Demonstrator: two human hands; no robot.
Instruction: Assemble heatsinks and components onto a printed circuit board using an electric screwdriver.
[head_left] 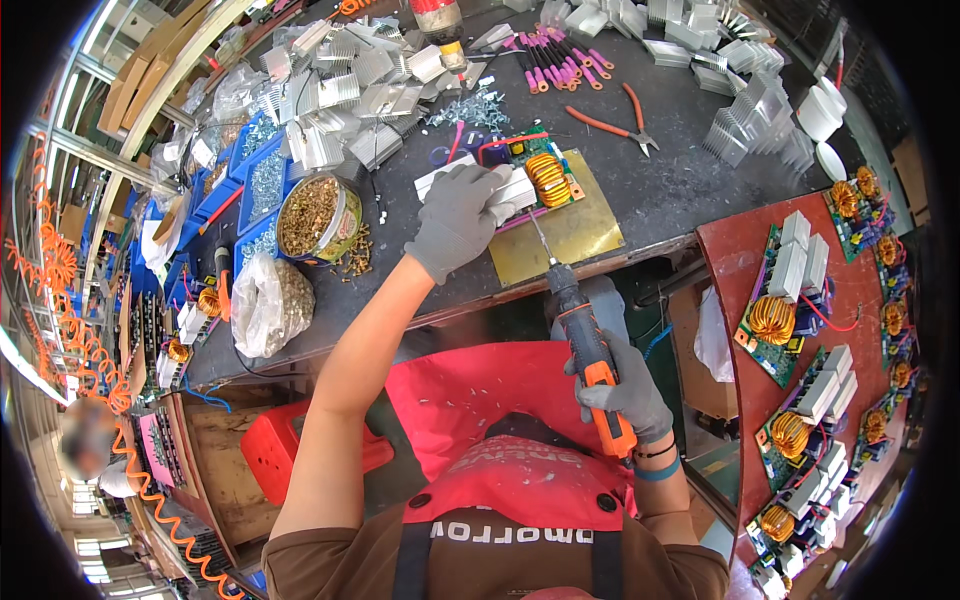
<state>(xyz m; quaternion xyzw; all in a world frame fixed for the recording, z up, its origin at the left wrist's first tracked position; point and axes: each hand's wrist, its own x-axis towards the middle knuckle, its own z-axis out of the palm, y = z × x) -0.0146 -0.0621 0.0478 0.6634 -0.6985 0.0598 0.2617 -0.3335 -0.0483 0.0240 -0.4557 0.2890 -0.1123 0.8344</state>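
My left hand [462, 215], in a grey glove, grips a silver finned heat sink [516, 194] on a green circuit board [531, 148]. A copper-wound coil [548, 180] stands on the board beside my fingers. Board and heat sink lie partly over a brass-coloured plate [590, 232] at the bench's front edge. My right hand [636, 388], also gloved, is wrapped round a black and orange power screwdriver [588, 340]. Its long bit points up and left toward the heat sink's near side; whether the tip touches anything is too fine to tell.
Loose heat sinks [340, 85], screws [475, 108], pink-sleeved leads [560, 58] and red-handled pliers [625, 122] lie on the dark bench. A tub of brass-coloured screws [318, 215] and blue bins [262, 180] stand left. Finished-looking boards [772, 320] cover a red-brown surface at right. A red stool [275, 455] is below.
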